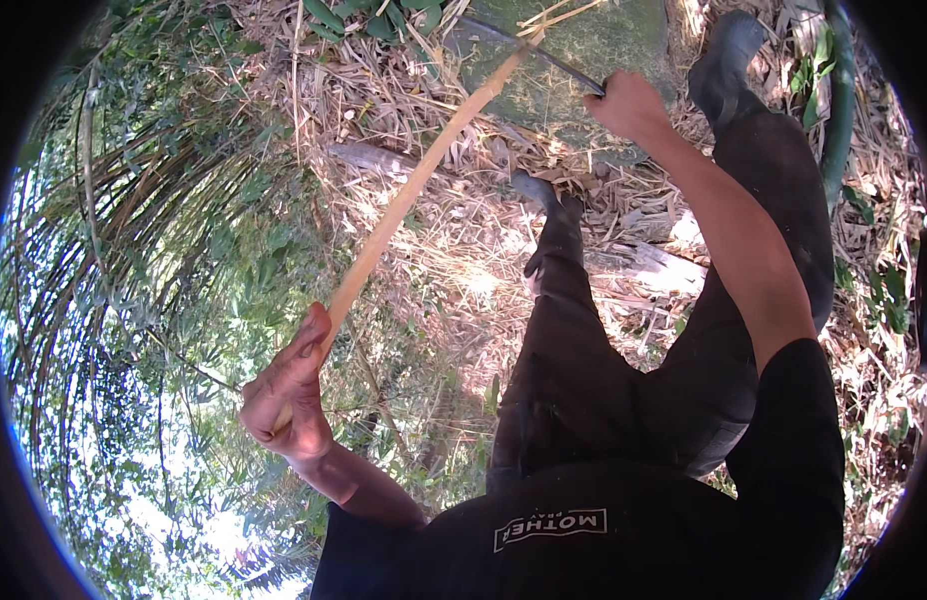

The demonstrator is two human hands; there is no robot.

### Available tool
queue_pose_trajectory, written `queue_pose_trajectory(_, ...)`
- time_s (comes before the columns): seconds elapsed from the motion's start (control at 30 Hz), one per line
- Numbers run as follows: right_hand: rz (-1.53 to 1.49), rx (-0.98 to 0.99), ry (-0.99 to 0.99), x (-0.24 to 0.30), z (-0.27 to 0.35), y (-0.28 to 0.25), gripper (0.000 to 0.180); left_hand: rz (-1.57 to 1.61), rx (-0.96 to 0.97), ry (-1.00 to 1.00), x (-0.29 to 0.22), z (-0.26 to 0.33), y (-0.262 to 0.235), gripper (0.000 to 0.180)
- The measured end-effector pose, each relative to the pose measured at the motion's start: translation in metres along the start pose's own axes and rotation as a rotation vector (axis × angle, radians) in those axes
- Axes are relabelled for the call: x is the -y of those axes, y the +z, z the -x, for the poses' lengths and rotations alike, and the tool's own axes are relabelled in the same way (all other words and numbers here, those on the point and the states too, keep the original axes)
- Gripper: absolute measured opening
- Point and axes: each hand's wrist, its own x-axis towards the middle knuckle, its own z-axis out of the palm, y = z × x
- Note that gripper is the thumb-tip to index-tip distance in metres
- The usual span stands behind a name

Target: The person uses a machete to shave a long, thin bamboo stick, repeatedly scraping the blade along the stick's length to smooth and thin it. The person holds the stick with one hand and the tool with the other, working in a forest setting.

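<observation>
My left hand is closed around the lower end of a long pale bamboo stick, which slants up and to the right. Its far end meets a dark thin blade over a mossy grey stone. My right hand grips the handle end of that blade at the top of the view, arm stretched out. The blade lies across the stick's tip, which is split into thin strands there.
My legs in black trousers and dark boots stand on ground covered with dry leaves and straw. A curved green stem runs at the right. Green bushes and hanging fronds fill the left.
</observation>
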Motion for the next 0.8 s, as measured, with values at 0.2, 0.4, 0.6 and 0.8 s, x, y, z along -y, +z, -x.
queue_pose_trajectory(0.2,-0.062,-0.054,0.119,-0.006,-0.010,0.009,0.050,-0.006,0.007,0.005,-0.008,-0.004,0.002,0.020)
queue_pose_trajectory(0.4,-0.044,-0.053,0.135,-0.028,-0.004,0.008,0.050,0.049,0.021,0.046,-0.010,-0.006,0.010,0.025)
queue_pose_trajectory(0.6,-0.047,-0.019,0.155,-0.035,-0.011,0.016,0.054,0.195,-0.087,0.008,0.006,-0.002,0.006,0.028)
queue_pose_trajectory(0.8,-0.230,0.000,0.164,-0.036,-0.018,0.039,0.054,0.566,-0.561,-0.127,-0.010,-0.003,0.040,0.038)
